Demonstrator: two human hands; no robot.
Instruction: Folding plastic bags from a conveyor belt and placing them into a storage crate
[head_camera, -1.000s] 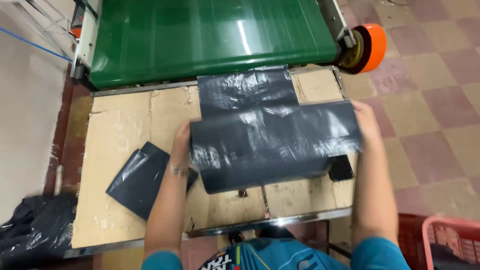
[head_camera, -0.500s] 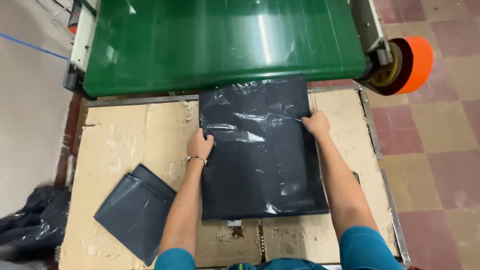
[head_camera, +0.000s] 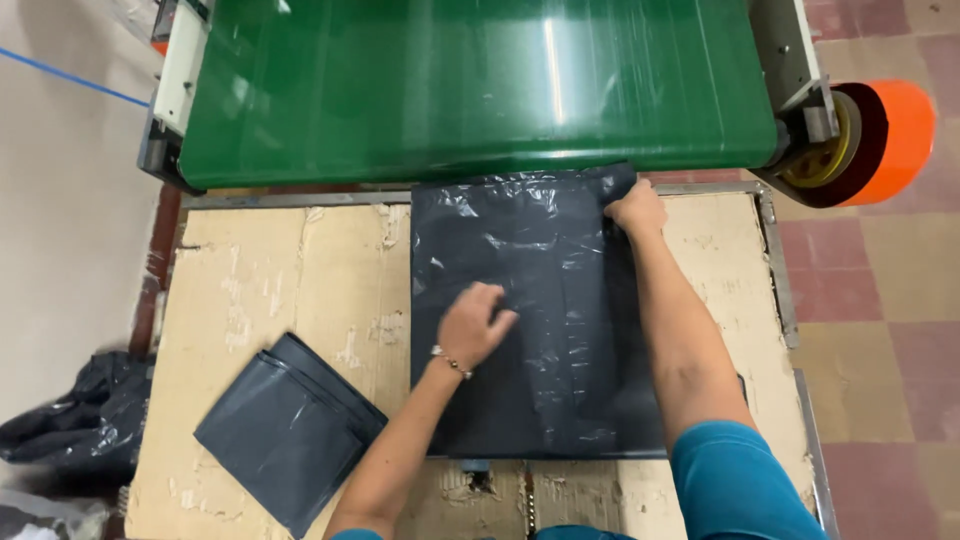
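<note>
Leftmost, one small stack of folded dark bags (head_camera: 290, 430) lies on the cardboard tabletop (head_camera: 270, 270). Next, one large dark plastic bag (head_camera: 535, 320) lies flat at the middle, its top edge touching the single green conveyor belt (head_camera: 470, 85). The left hand (head_camera: 475, 325) rests on it, fingers spread; the right hand (head_camera: 636, 208) pinches its top corner. That slick film might slide or wrinkle under uneven pressing.
</note>
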